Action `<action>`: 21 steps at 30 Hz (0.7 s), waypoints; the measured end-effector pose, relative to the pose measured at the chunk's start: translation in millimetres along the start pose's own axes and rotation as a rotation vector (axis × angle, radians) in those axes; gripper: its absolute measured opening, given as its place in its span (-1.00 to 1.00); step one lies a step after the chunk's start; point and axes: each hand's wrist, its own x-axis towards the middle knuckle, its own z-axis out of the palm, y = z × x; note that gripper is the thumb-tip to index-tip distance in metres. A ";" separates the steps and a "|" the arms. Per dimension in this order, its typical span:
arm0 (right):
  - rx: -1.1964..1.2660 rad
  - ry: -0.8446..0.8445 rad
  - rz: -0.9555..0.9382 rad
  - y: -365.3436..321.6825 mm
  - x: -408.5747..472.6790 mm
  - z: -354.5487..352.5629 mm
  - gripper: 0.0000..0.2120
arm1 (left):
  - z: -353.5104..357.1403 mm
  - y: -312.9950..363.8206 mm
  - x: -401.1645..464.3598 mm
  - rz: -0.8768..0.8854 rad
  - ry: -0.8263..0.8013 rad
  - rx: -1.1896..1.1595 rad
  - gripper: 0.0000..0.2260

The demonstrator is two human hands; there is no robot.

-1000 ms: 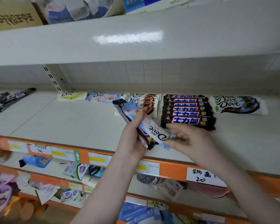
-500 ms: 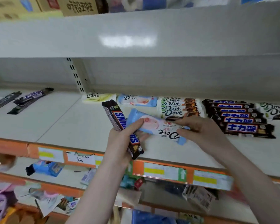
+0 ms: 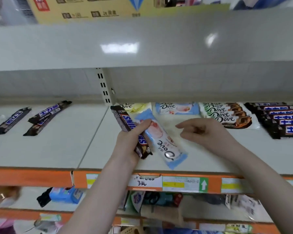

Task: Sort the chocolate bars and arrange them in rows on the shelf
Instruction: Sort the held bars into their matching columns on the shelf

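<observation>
The left hand (image 3: 132, 139) grips two bars above the shelf (image 3: 57, 149) — a brown Snickers (image 3: 125, 124) and a pale-blue Dove (image 3: 166, 146). The right hand (image 3: 205, 130) hangs just beside them, fingers loosely curled, holding nothing. At the back lie a yellow Dove (image 3: 134, 106), a blue Dove (image 3: 176, 108), four green Doves (image 3: 225, 114) and a row of dark bars marked 士力架 (image 3: 281, 119) — three more (image 3: 39, 117) lie at left. A tag (image 3: 144, 182) reads 3元.

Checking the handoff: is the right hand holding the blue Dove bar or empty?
Empty. The right hand hovers apart from the blue Dove bar, fingers loosely curled; the left hand holds it.
</observation>
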 end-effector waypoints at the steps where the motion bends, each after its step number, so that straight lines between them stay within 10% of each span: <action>1: -0.014 0.021 0.001 -2.3 6.3 -0.6 -0.83 | 0.0 3.0 3.3 0.004 -0.028 0.010 -0.92; 14: 0.108 -0.015 0.105 -25.6 61.2 13.0 -0.96 | 5.4 10.1 27.6 -0.078 -0.226 0.177 -0.90; 21: 0.441 0.243 0.233 -5.9 53.5 -6.6 -0.87 | -4.7 6.8 37.3 -0.145 -0.263 0.277 -0.83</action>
